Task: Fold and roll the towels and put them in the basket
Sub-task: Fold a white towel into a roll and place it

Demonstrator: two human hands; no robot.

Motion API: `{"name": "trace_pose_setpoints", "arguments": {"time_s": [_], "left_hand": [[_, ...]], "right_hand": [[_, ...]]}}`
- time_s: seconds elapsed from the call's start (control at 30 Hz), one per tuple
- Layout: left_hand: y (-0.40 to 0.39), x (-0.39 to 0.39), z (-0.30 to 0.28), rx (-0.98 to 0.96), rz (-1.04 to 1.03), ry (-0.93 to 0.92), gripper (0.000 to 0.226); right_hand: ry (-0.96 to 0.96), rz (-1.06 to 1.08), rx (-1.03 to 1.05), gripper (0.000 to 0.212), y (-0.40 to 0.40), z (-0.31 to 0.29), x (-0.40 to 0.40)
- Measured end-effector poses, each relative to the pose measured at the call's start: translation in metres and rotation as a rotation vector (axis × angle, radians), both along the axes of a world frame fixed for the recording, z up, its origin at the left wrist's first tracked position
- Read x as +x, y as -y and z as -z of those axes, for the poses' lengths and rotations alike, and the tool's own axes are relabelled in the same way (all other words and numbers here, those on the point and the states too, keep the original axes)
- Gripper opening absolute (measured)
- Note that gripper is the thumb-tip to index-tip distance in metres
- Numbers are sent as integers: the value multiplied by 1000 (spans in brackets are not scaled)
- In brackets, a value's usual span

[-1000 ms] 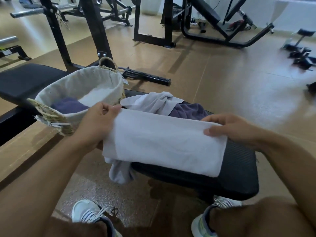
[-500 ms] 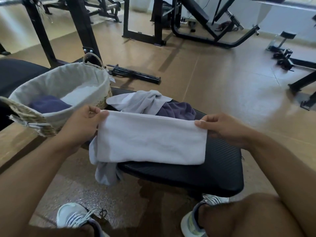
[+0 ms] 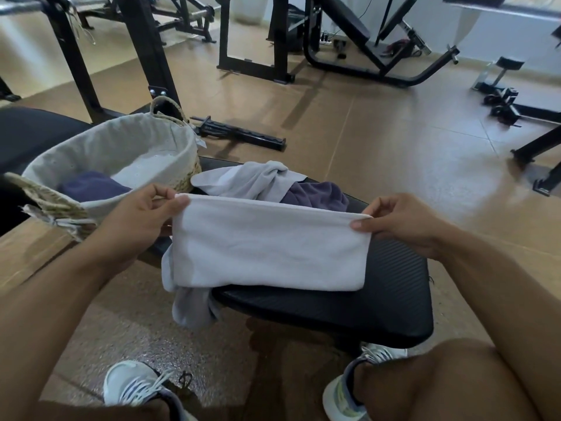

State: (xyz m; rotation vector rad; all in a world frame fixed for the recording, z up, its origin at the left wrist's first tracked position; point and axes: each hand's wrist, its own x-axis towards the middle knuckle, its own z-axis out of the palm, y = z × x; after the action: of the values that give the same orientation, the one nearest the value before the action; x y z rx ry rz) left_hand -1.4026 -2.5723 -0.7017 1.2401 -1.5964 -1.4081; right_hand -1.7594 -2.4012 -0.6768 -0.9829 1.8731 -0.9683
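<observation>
No legible text — no labels, numbers.

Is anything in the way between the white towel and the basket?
Nothing visible blocks it. The white towel is pinched at its top corners by the left hand and right hand; the basket sits open just left, a dark towel inside.

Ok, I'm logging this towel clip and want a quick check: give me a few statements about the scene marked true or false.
1. Both hands pinch the top corners of the white towel. True: left hand, right hand.
2. The basket is empty. False: a dark blue towel lies inside.
3. Unfolded towels lie on the bench behind the white towel. True: a grey towel and a purple towel.
4. The basket stands to the person's right. False: it is on the left.
</observation>
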Motion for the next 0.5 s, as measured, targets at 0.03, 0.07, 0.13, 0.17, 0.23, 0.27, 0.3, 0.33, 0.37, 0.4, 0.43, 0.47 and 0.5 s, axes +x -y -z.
{"name": "trace_pose_setpoints", "arguments": {"time_s": [0.03, 0.07, 0.13, 0.17, 0.23, 0.27, 0.3, 0.33, 0.37, 0.4, 0.43, 0.47, 0.5], "left_hand": [[0, 3, -3, 20, 26, -12, 12], [0, 6, -4, 43, 56, -25, 11], [-1, 12, -4, 70, 100, -32, 14], [-2, 14, -4, 71, 108, -29, 17], [-4, 16, -2, 61, 104, -30, 19], [-5, 16, -2, 55, 99, -37, 19], [-6, 16, -1, 49, 97, -45, 20], [-6, 16, -1, 46, 92, -51, 21], [-6, 16, 0, 46, 88, -54, 21], [-6, 16, 0, 46, 83, -55, 20], [-6, 16, 0, 43, 80, -54, 19], [-6, 16, 1, 41, 75, -52, 17], [-6, 16, 0, 39, 72, -51, 17]], "right_hand": [[8, 2, -13, 39, 0, -1, -1], [22, -12, -9, 39, 0, -1, -2], [32, -92, 61, 40, -2, -1, -3], [23, -142, 109, 43, -4, 0, -2], [7, -215, 180, 51, -6, 1, 0], [14, -229, 188, 49, -7, 1, 2], [32, -227, 181, 43, -7, 1, 3], [54, -214, 169, 37, -7, 1, 4], [70, -197, 158, 33, -7, 0, 4], [71, -189, 149, 31, -6, 0, 3], [60, -189, 144, 31, -6, 0, 3], [42, -188, 142, 32, -5, 0, 4], [25, -181, 137, 33, -5, 1, 4]]}}
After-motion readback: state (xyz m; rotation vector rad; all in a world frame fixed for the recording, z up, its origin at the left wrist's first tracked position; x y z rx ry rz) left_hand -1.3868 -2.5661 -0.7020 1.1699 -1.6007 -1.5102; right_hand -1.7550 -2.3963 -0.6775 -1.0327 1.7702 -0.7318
